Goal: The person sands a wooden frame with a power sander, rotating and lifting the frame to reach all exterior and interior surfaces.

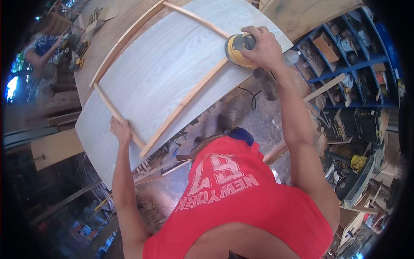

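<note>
A rectangular frame of thin wooden strips (183, 102) lies on a pale grey wood-grain board (151, 69). My right hand (265, 49) is closed over the top of a yellow and black orbital sander (236, 48). The sander sits at the frame's right corner, and its underside is hidden. At the frame's near left short strip, my left hand (121, 130) grips the wood, its fingers partly hidden.
Blue shelving (332, 75) with tools and bottles stands on the right. Another person (41, 49) is at the far left, near yellow power tools (78, 60). A black cord (253, 97) hangs below the board's edge. Cardboard (103, 16) lies at the back.
</note>
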Demonstrator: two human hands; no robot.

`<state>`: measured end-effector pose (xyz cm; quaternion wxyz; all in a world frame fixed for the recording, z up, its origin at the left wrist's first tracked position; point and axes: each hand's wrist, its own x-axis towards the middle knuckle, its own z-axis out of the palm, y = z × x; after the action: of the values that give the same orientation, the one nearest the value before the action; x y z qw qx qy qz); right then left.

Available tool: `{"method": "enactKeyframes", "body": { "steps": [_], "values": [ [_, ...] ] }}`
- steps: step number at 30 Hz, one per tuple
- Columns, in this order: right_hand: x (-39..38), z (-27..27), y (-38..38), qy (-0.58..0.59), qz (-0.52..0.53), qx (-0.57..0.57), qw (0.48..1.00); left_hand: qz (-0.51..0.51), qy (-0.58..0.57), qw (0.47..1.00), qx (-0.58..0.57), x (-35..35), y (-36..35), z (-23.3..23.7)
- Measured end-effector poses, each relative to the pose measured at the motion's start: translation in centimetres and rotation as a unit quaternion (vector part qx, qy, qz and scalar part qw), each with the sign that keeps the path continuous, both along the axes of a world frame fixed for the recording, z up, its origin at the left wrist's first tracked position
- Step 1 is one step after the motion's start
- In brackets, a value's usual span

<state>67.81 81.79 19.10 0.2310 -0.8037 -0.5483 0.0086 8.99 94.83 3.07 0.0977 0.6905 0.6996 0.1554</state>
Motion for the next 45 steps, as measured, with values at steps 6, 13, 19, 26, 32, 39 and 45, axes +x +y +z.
{"method": "enactKeyframes", "body": {
  "steps": [6, 13, 19, 26, 32, 39, 45],
  "values": [
    [-11.1, -1.4, -3.9, 0.001, 0.079, 0.06, 0.995, -0.002, -0.037, 0.999, -0.005, 2.5, -0.4, 0.6],
    [-28.6, -2.6, -7.9, 0.008, 0.169, 0.128, 0.977, 0.021, -0.033, 0.999, 0.029, 2.7, -0.1, -0.4],
    [-41.3, -5.0, -12.6, -0.023, 0.249, 0.204, 0.947, 0.023, -0.037, 0.999, 0.008, 2.5, -0.3, 0.0],
    [-38.3, -5.3, -11.9, -0.044, 0.192, 0.2, 0.96, 0.019, -0.048, 0.999, -0.017, 2.8, -0.5, 1.1],
    [-23.6, -3.9, -8.2, 0.068, 0.005, 0.137, 0.988, 0.023, -0.033, 0.999, -0.014, 2.4, -0.2, 0.6],
    [-26.7, -1.4, -7.4, -0.011, 0.154, 0.032, 0.988, 0.011, -0.025, 1.0, -0.009, 2.4, -0.4, 0.6],
    [-35.6, 0.0, -7.2, -0.03, 0.264, 0.063, 0.962, 0.01, -0.002, 1.0, -0.007, 0.7, 1.4, -1.5]
  ]
}}
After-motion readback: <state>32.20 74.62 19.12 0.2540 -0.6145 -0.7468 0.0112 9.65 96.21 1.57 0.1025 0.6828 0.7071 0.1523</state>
